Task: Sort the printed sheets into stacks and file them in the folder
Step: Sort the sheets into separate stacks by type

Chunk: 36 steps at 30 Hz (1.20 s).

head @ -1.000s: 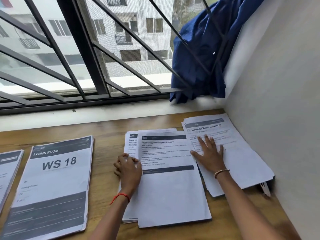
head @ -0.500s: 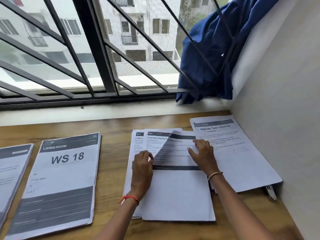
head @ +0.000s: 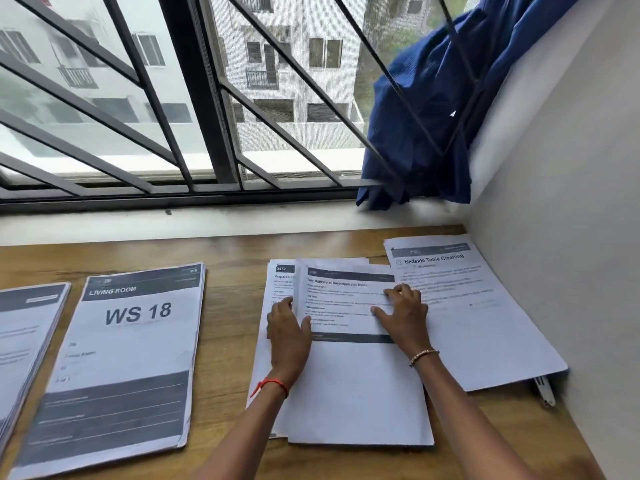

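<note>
White on brown: working through the middle stack of white printed sheets on the brown wooden surface. Laying the left hand flat against its left edge, grip spread, thumb over the paper. Curling the right hand on the top sheet, pinching its right edge. Judging the sorting well advanced: counting also the grey-banded "WS 18" stack, the cut-off stack at far left and the "Bedside Table Cleaning" stack. Not yet filing; seeing no folder plainly.
</note>
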Motion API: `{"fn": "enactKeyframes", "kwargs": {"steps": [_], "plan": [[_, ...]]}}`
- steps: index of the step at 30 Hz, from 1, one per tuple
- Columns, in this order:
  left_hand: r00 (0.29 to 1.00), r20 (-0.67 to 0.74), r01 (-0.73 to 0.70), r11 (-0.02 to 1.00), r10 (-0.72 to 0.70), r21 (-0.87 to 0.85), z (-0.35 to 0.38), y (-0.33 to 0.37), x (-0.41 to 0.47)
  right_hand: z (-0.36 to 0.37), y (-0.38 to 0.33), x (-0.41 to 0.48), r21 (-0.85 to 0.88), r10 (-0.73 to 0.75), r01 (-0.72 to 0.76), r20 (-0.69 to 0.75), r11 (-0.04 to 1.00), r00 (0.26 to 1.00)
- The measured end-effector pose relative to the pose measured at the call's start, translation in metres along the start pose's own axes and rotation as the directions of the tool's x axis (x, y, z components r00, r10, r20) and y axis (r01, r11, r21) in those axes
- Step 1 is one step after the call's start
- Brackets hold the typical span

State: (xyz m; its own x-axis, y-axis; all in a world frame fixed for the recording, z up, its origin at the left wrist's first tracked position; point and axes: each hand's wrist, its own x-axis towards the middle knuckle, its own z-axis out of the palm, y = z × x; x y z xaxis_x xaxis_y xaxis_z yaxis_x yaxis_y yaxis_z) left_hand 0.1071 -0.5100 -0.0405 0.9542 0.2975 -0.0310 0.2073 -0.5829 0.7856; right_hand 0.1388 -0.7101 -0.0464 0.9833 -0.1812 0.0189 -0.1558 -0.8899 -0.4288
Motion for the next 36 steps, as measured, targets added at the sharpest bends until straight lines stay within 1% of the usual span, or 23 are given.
{"fn": "enactKeyframes", "kwargs": {"steps": [1,2,5,7,8,10,12,14,16,17,18,19,20,21,22,23,25,26,28,30,32,34,36], "plan": [[0.999,0.012,-0.045,0.998,0.046,-0.037,-0.001,0.002,0.001,0.0,0.0,0.0,-0.001,0.002,-0.002,0.0,1.0,1.0],[0.992,0.024,-0.122,0.99,0.124,-0.075,-0.003,0.003,0.001,-0.001,-0.001,0.0,-0.005,0.006,-0.006,0.003,1.0,1.0],[0.934,0.049,-0.343,0.927,0.354,-0.15,-0.005,0.003,-0.004,-0.002,-0.002,0.002,0.004,0.023,-0.023,0.028,1.0,0.999],[0.903,0.036,-0.412,0.887,0.428,-0.208,-0.007,0.002,-0.009,-0.001,-0.004,0.003,0.112,0.04,-0.039,0.001,0.993,0.999],[0.905,0.027,-0.404,0.879,0.424,-0.251,-0.01,0.001,-0.011,-0.002,-0.005,0.004,0.207,0.054,-0.048,-0.023,0.977,0.998],[0.944,0.018,-0.301,0.882,0.33,-0.361,-0.013,-0.003,-0.01,-0.002,-0.006,0.005,0.404,0.07,-0.031,-0.083,0.914,0.994],[0.987,0.043,-0.115,0.858,0.157,-0.501,-0.017,-0.008,-0.004,-0.003,-0.008,0.006,0.577,0.109,-0.035,-0.095,0.816,0.989],[0.996,0.085,0.052,0.779,0.002,-0.625,-0.023,-0.009,0.004,-0.007,-0.012,0.006,0.73,0.166,-0.098,-0.021,0.677,0.986],[0.985,0.155,0.161,0.705,-0.073,-0.691,-0.03,-0.007,0.011,-0.009,-0.016,0.008,0.82,0.159,-0.124,0.04,0.559,0.986],[0.978,0.194,0.192,0.701,-0.078,-0.687,-0.033,-0.005,0.014,-0.01,-0.017,0.01,0.839,0.144,-0.131,0.063,0.527,0.987],[0.975,0.212,0.193,0.725,-0.065,-0.661,-0.035,-0.003,0.016,-0.009,-0.016,0.011,0.847,0.144,-0.148,0.086,0.51,0.986],[0.981,0.188,0.154,0.787,-0.049,-0.597,-0.035,-0.004,0.019,-0.008,-0.013,0.014,0.85,0.153,-0.172,0.109,0.498,0.982],[0.992,0.117,0.09,0.868,-0.037,-0.488,-0.033,-0.006,0.023,-0.007,-0.01,0.015,0.85,0.16,-0.19,0.126,0.492,0.979],[0.999,0.02,0.047,0.947,-0.042,-0.319,-0.029,-0.011,0.027,-0.007,-0.008,0.017,0.84,0.167,-0.203,0.135,0.503,0.977],[0.995,-0.077,0.054,0.989,-0.066,-0.141,-0.026,-0.015,0.031,-0.008,-0.005,0.018,0.824,0.172,-0.208,0.137,0.526,0.976],[0.985,-0.134,0.105,0.994,-0.105,-0.008,-0.025,-0.018,0.033,-0.01,-0.003,0.019,0.808,0.179,-0.211,0.133,0.549,0.975],[0.977,-0.107,0.195,0.974,-0.182,0.118,-0.023,-0.02,0.034,-0.014,0.001,0.019,0.794,0.2,-0.206,0.109,0.572,0.974],[0.978,-0.08,0.2,0.971,-0.191,0.129,-0.022,-0.023,0.033,-0.015,0.002,0.019,0.796,0.215,-0.203,0.093,0.57,0.972],[0.981,-0.073,0.185,0.98,-0.179,0.077,-0.022,-0.025,0.032,-0.016,0.005,0.019,0.807,0.247,-0.216,0.089,0.55,0.965],[0.977,-0.103,0.188,0.982,-0.188,-0.008,-0.025,-0.022,0.032,-0.017,0.005,0.019,0.813,0.269,-0.244,0.112,0.529,0.957],[0.971,-0.142,0.19,0.981,-0.192,-0.029,-0.029,-0.017,0.032,-0.019,0.004,0.018,0.823,0.286,-0.268,0.135,0.501,0.949],[0.969,-0.205,0.146,0.989,-0.14,0.012,-0.033,-0.015,0.029,-0.022,0.003,0.019,0.847,0.3,-0.297,0.173,0.44,0.938],[0.972,-0.23,0.048,0.999,-0.051,-0.02,-0.034,-0.017,0.027,-0.024,0.002,0.019,0.874,0.311,-0.329,0.221,0.358,0.924]]}}
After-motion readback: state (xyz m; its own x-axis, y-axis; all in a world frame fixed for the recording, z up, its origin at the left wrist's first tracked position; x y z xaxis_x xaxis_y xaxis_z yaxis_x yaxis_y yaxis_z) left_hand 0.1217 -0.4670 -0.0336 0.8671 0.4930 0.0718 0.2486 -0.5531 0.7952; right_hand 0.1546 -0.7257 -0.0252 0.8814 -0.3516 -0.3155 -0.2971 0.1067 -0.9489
